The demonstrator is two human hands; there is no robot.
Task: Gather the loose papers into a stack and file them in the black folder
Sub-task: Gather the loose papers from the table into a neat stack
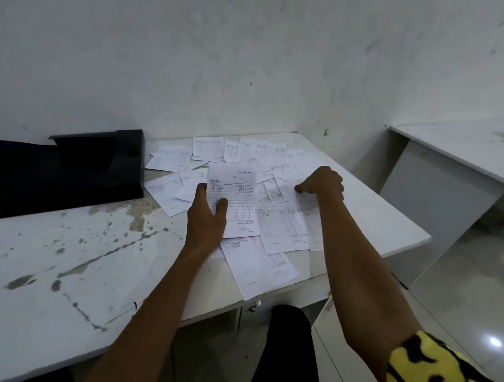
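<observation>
Our left hand (207, 218) holds one receipt sheet (232, 200) pinched between thumb and fingers, lifted over the scattered loose papers (246, 156) that cover the far and right part of the table (71, 256), while our right hand (322, 183) presses down with curled fingers on a sheet (288, 189) to the right. The black folder (74, 167) lies open at the far left, just beside the nearest papers. We judge the risk is sliding: dragging a thin sheet could push neighbours off the table's near right edge, where one slip (259, 265) already overhangs.

Bare table (71, 270) near-left; loose papers (272, 220) crowding the right, black folder (74, 170) far-left.
</observation>
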